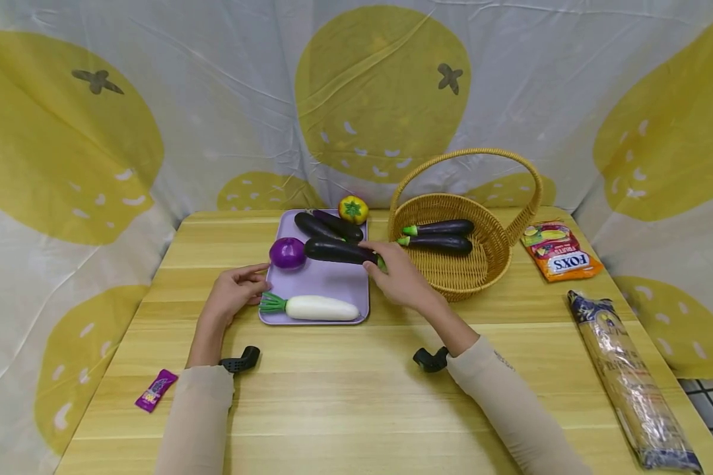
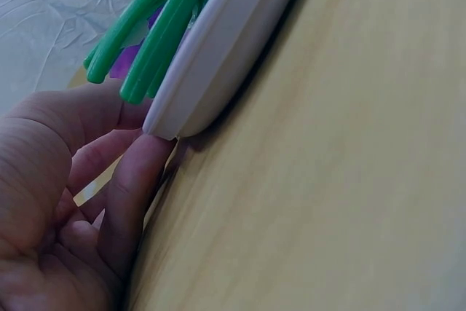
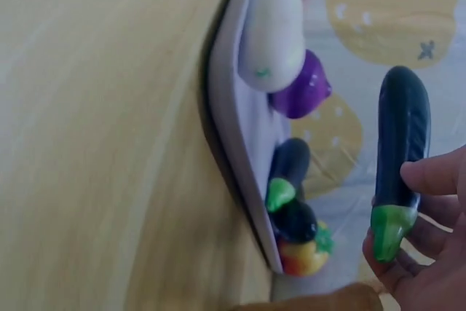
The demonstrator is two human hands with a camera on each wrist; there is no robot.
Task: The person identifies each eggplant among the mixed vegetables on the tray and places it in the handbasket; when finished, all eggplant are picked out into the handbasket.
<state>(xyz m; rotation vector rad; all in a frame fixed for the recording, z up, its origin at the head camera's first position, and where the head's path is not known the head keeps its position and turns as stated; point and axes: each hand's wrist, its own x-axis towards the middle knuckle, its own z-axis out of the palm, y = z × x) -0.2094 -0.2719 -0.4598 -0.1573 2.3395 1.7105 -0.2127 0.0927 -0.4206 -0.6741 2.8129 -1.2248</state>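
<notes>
My right hand (image 1: 397, 274) holds a dark eggplant (image 1: 339, 251) by its green stem end, raised over the lilac tray (image 1: 323, 278); in the right wrist view the eggplant (image 3: 402, 136) stands clear of the tray. My left hand (image 1: 232, 291) pinches the tray's left rim, thumb and fingers at the edge (image 2: 196, 92) in the left wrist view. On the tray lie a white radish (image 1: 323, 308) with green leaves, a purple onion-like ball (image 1: 287, 253), two more eggplants (image 1: 315, 226) and a yellow-red pepper (image 1: 353, 210) at the back right corner.
A wicker basket (image 1: 451, 277) with a tall handle stands right of the tray, two eggplants (image 1: 438, 245) inside. Farther right lie a Fox's candy bag (image 1: 561, 251) and a long pasta packet (image 1: 630, 382). A small purple packet (image 1: 156, 390) lies at the left front.
</notes>
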